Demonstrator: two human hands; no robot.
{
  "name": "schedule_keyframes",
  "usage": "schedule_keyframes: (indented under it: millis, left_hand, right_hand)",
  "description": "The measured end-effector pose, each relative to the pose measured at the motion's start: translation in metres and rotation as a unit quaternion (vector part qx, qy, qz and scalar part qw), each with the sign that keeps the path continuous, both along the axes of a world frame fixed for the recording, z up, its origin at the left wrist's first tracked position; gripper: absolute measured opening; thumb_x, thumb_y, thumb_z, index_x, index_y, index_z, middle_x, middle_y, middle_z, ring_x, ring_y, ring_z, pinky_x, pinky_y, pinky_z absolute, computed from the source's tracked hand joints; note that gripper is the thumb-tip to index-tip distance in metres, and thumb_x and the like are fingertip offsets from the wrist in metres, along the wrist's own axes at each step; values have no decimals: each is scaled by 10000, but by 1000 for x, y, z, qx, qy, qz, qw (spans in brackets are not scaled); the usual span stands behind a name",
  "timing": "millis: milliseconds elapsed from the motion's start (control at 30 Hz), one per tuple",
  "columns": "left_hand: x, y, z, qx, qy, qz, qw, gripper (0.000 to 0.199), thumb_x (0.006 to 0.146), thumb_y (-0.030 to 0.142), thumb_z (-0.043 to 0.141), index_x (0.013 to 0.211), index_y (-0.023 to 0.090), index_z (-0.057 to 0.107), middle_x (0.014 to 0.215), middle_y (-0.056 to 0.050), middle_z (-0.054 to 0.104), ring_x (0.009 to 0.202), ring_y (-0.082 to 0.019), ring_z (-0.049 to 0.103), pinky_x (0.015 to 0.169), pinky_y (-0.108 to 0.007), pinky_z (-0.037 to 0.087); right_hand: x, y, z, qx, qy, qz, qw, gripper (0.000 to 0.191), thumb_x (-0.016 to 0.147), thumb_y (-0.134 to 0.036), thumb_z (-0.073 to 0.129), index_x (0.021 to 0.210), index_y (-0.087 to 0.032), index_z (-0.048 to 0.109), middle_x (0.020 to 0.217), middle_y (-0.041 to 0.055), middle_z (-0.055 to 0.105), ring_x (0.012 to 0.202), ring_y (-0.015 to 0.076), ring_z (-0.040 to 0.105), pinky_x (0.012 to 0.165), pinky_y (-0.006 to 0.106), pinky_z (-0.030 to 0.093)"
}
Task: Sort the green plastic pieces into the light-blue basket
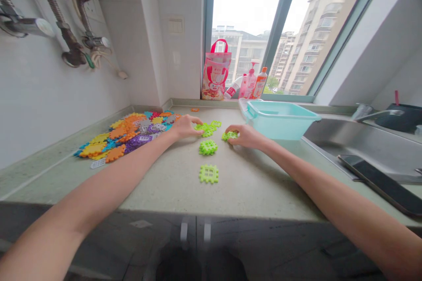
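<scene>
At the back middle of the counter, my left hand [187, 127] has its thumb and forefinger closed around the edge of a lime-green interlocking toy tile [207, 130] in a small loose group. To the right, my right hand [246, 136] grips another green tile [228, 136] low over the counter; its fingers partly cover it. Nearer to me lies a small stack of green tiles [208, 147]. Closest to the front edge is a flat green tile with a window-like grid [209, 174]. Left of my left hand spreads a heap of mixed-colour tiles [128, 134], partly behind my forearm.
A turquoise plastic bin [281, 118] stands right of my right hand, beside the steel sink [329, 140]. A dark phone [379, 182] lies at the sink's front edge. One orange tile [195, 109] lies near the back wall. A pink bag [216, 77] and bottles [260, 83] line the windowsill.
</scene>
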State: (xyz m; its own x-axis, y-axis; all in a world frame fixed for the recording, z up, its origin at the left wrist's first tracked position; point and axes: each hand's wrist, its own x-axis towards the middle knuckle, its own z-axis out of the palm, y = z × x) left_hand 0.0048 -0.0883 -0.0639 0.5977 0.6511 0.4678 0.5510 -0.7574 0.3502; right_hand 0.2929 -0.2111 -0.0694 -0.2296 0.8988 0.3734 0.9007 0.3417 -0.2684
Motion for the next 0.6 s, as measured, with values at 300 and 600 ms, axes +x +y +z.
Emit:
schedule_keyframes:
  millis: [300, 600]
  left_hand:
    - [39, -14, 4, -67, 52, -166, 982, 425, 994, 557, 543, 1114, 268, 830, 1278, -41, 769, 1250, -257, 649, 1117, -352, 463]
    - [2, 15, -3, 33, 126, -146, 981, 385, 913, 382, 616, 1226, 241, 792, 1266, -50, 772, 1208, -240, 681, 1107, -333, 477]
  right_hand:
    - [8, -5, 13, 108, 83, -52, 989, 349, 803, -308, 734, 1144, -245, 770, 907, 8, 780, 678, 182, 649, 718, 322, 520]
    - [-21, 8, -11, 73, 81, 127, 986, 382, 876, -293, 715, 1255, -241, 710, 1206, 80, 755, 1057, 238, 701, 878, 359, 585]
